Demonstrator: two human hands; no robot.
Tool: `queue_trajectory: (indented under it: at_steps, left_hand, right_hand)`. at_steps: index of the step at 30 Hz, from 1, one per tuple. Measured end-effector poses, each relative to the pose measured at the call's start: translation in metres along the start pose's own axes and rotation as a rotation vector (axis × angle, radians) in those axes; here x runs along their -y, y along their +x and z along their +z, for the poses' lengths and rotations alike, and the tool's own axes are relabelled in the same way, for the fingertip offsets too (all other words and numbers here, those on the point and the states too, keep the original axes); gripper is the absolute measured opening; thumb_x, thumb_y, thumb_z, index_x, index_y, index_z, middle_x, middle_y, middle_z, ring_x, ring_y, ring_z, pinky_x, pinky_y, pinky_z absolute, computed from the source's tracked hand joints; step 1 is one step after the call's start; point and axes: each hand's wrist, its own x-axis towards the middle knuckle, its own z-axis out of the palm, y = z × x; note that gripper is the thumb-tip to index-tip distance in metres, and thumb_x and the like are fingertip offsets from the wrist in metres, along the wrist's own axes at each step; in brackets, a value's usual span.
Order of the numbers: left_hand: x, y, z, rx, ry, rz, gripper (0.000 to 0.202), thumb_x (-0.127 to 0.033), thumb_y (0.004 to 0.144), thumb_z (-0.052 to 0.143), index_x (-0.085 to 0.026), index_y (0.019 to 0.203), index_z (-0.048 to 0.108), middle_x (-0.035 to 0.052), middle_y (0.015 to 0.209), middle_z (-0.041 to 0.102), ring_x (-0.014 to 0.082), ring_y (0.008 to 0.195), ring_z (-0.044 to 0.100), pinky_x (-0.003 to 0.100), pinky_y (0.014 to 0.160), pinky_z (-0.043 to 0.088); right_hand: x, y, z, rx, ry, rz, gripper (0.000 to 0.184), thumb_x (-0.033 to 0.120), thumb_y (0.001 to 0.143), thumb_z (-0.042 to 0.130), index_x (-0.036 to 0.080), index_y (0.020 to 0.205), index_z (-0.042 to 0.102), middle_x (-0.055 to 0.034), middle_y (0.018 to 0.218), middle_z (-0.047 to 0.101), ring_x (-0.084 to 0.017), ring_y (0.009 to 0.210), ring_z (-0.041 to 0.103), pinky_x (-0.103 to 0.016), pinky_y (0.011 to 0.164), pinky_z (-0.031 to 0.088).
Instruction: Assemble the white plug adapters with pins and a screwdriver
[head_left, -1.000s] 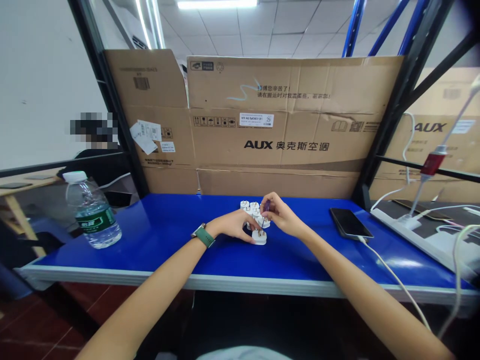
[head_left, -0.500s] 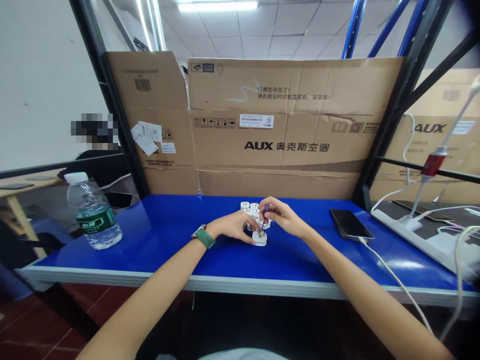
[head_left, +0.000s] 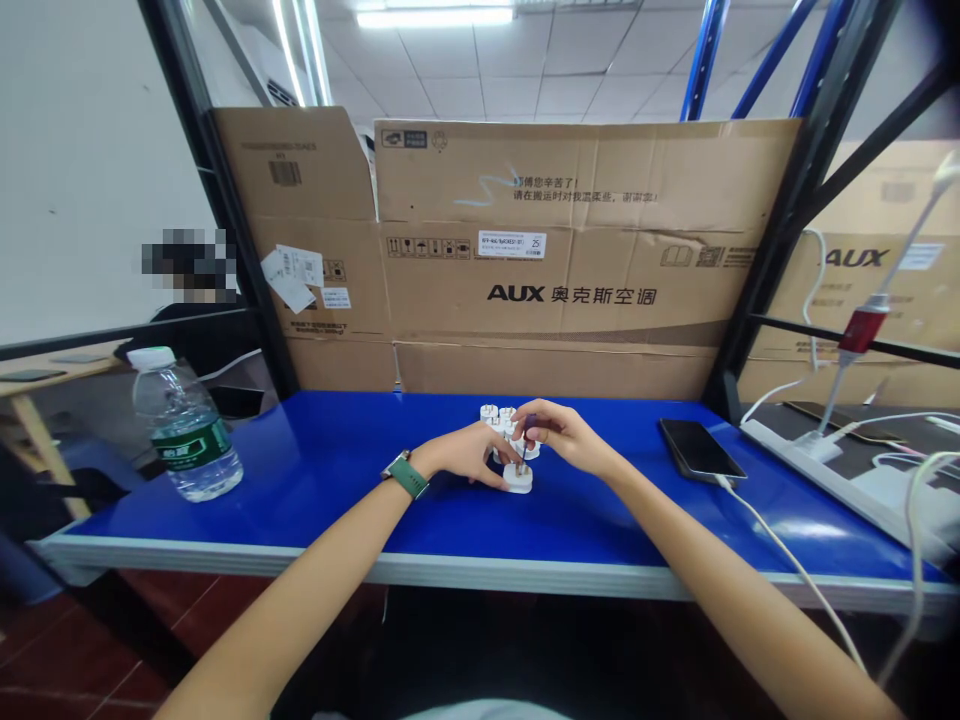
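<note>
In the head view, my left hand [head_left: 472, 452] lies low over the blue tabletop, its thumb and fingers closed around a small white plug [head_left: 517, 482] with metal prongs pointing up. My right hand [head_left: 566, 435] pinches the dark purple handle of a small screwdriver [head_left: 531, 424]. Its thin shaft points down and its tip meets the plug's top among the prongs; the exact contact is too small to make out. Several similar white plugs [head_left: 489, 412] stand just behind, partly hidden by both hands.
A water bottle [head_left: 196, 440] stands at the left. On the right lies a phone [head_left: 697, 448] with a white cable [head_left: 787, 560] running over the table edge. A white power strip [head_left: 862, 490] is at the far right. Cardboard [head_left: 570, 340] walls the back; a person [head_left: 195, 320] sits beyond the left side.
My right hand has turned slightly around the screwdriver handle and its fingers have shifted a little. My left hand and the plug stay in place.
</note>
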Motion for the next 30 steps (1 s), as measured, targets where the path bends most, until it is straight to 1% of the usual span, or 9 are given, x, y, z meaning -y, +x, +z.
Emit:
queue_trajectory:
  at_steps: [6,12,14,17,19,21,23,26,30]
  left_hand:
    - [0.0010,-0.0001,0.0001,-0.001,-0.013,0.006,0.049,-0.040,0.073,0.086,-0.019,0.116,0.077,0.0069,0.099,0.076,0.0054,0.045,0.056,0.019,0.048,0.043]
    - [-0.0030,-0.0016,-0.0010,0.025,-0.047,-0.005,0.050,-0.041,0.074,0.085,-0.019,0.118,0.076,0.0084,0.103,0.076,0.0071,0.046,0.059,0.020,0.049,0.046]
    - [-0.0043,-0.0022,-0.0011,0.029,-0.060,0.003,0.049,-0.041,0.075,0.084,-0.019,0.118,0.076,0.0086,0.104,0.077,0.0072,0.047,0.060,0.020,0.049,0.047]
    - [-0.0049,-0.0026,-0.0008,0.037,-0.073,0.015,0.047,-0.040,0.076,0.083,-0.019,0.118,0.076,0.0081,0.104,0.077,0.0077,0.048,0.061,0.020,0.049,0.047]
    - [-0.0044,-0.0025,-0.0004,0.036,-0.079,0.024,0.047,-0.039,0.077,0.083,-0.019,0.118,0.076,0.0078,0.101,0.077,0.0077,0.048,0.061,0.019,0.048,0.046]
    - [-0.0037,-0.0023,-0.0001,0.036,-0.085,0.023,0.046,-0.038,0.076,0.083,-0.018,0.117,0.076,0.0074,0.099,0.077,0.0073,0.047,0.060,0.018,0.046,0.044]
    - [-0.0030,-0.0020,0.0003,0.040,-0.094,0.010,0.046,-0.038,0.076,0.083,-0.018,0.117,0.076,0.0076,0.098,0.078,0.0070,0.046,0.059,0.018,0.045,0.043]
    - [-0.0024,-0.0016,0.0007,0.040,-0.109,-0.003,0.047,-0.038,0.076,0.083,-0.018,0.117,0.076,0.0082,0.101,0.078,0.0076,0.046,0.060,0.019,0.045,0.044]
    - [-0.0029,-0.0016,0.0006,0.042,-0.103,-0.005,0.045,-0.038,0.075,0.084,-0.018,0.115,0.076,0.0076,0.101,0.077,0.0086,0.047,0.061,0.020,0.044,0.045]
  right_hand:
    - [-0.0011,0.0001,-0.0025,-0.006,-0.011,0.004,0.026,0.034,0.097,0.062,0.021,0.119,0.064,-0.0075,0.105,0.072,-0.016,0.077,0.064,-0.033,0.075,0.054]
    - [0.0022,0.0000,-0.0059,0.002,-0.014,0.012,0.024,0.034,0.098,0.061,0.021,0.118,0.064,-0.0082,0.111,0.072,-0.015,0.081,0.064,-0.031,0.077,0.054]
    - [0.0036,0.0000,-0.0067,0.009,-0.016,0.018,0.029,0.037,0.098,0.062,0.020,0.121,0.064,-0.0095,0.113,0.072,-0.016,0.084,0.065,-0.032,0.078,0.054]
    - [0.0045,0.0004,-0.0063,0.004,-0.039,0.025,0.038,0.041,0.097,0.063,0.021,0.129,0.064,-0.0112,0.119,0.071,-0.020,0.096,0.066,-0.033,0.081,0.055]
    - [0.0038,0.0011,-0.0053,-0.042,-0.086,0.004,0.039,0.040,0.095,0.067,0.023,0.130,0.067,-0.0095,0.116,0.069,-0.020,0.096,0.066,-0.033,0.081,0.055]
    - [0.0021,0.0017,-0.0042,-0.102,-0.125,-0.013,0.037,0.037,0.092,0.070,0.025,0.126,0.072,-0.0067,0.105,0.068,-0.018,0.087,0.065,-0.031,0.077,0.055]
    - [-0.0001,0.0020,-0.0034,-0.138,-0.112,-0.011,0.035,0.035,0.090,0.072,0.025,0.124,0.074,-0.0047,0.095,0.067,-0.016,0.080,0.065,-0.030,0.072,0.055]
    - [-0.0021,0.0017,-0.0026,-0.107,-0.035,-0.003,0.037,0.034,0.093,0.068,0.024,0.128,0.071,-0.0044,0.092,0.069,-0.017,0.081,0.066,-0.031,0.074,0.056]
    - [0.0019,0.0009,-0.0001,-0.064,-0.001,-0.002,0.039,0.034,0.097,0.061,0.024,0.135,0.065,-0.0053,0.098,0.071,-0.018,0.085,0.067,-0.034,0.078,0.057]
